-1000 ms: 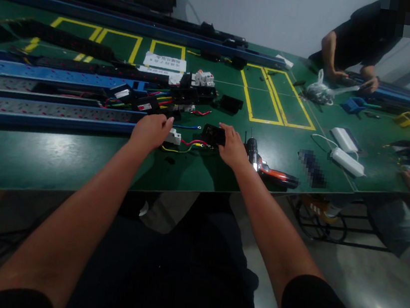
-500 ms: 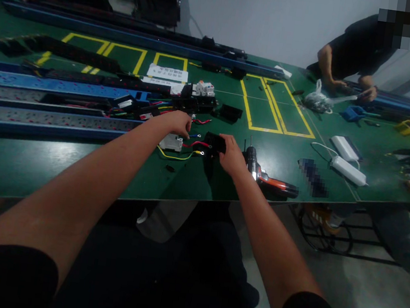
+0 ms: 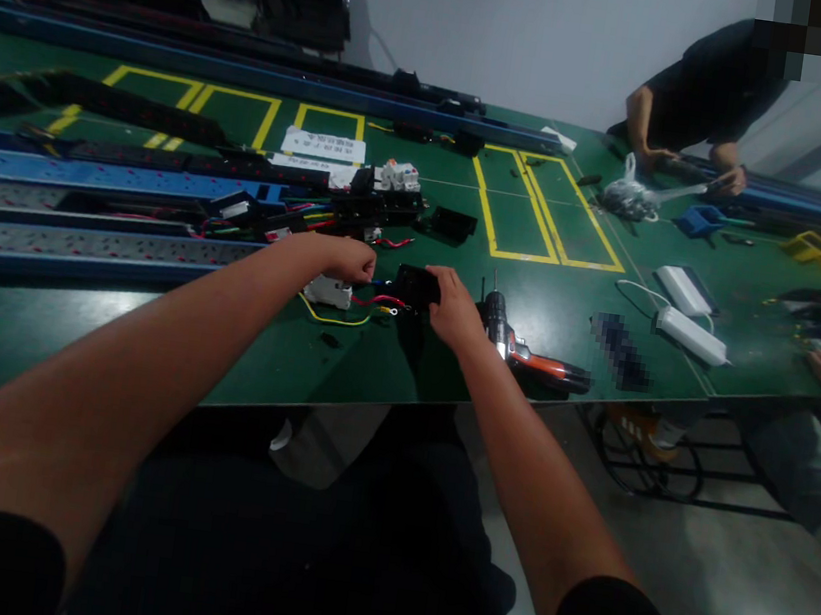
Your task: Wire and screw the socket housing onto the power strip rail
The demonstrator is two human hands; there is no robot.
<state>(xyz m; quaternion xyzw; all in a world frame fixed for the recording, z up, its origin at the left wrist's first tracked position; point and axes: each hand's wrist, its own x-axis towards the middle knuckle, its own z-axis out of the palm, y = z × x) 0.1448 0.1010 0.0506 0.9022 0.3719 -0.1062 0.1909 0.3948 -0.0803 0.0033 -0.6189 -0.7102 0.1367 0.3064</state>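
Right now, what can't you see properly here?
Head view:
What the left hand holds, if anything: hidden by its curled fingers.
Right end of the black piece: covered by the right hand.
Left end of front blue rail: beyond the picture's edge.
Writing on white paper: too blurred.

A dark, black box (image 3: 408, 283) lies near the centre. At nine o'clock from it sits a white block (image 3: 329, 293); a curved red wire (image 3: 379, 298) and ring-tipped yellow-green wire (image 3: 337, 321) reach toward three o'clock.
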